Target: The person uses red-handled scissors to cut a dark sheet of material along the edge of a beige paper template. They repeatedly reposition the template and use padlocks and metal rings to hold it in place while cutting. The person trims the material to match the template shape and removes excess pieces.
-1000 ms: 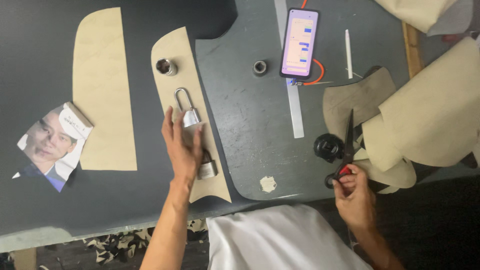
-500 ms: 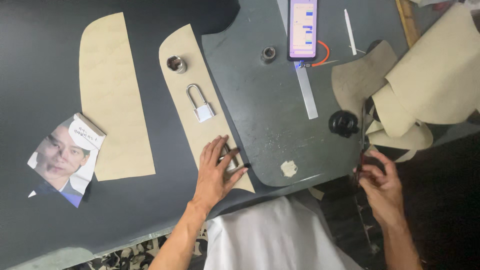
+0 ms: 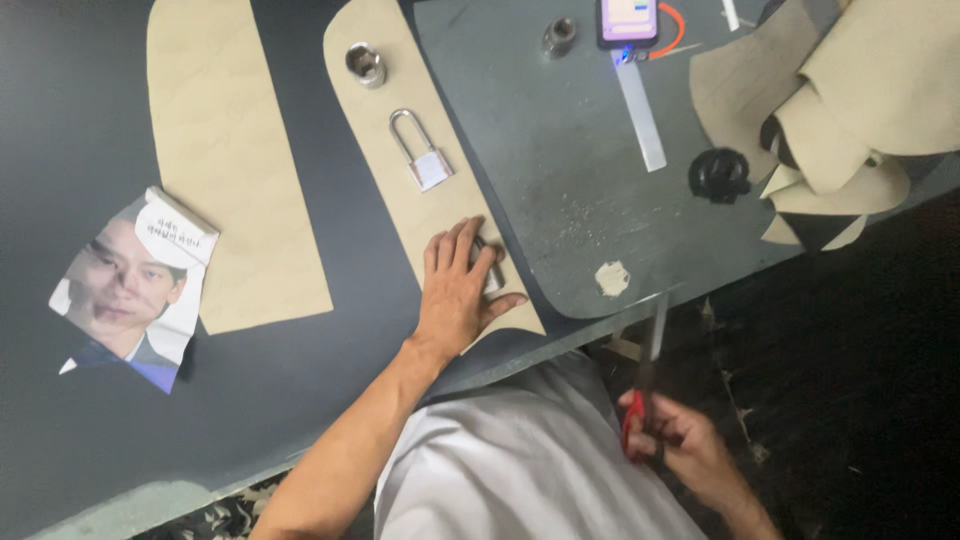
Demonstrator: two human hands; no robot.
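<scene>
Now our left hand lies flat, fingers spread, pressing a small metal weight onto the tan paper pattern near the tabletop edge. Our right hand closes its grip around red-handled scissors below the edge. If pressure slackens, we judge the pattern may slide; the padlock alone holds little.

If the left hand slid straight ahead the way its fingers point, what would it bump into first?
Probably the padlock. The left hand lies flat on the tan pattern piece, fingers pointing up the strip, and the padlock lies just ahead. It may pass slightly to its right.
</scene>
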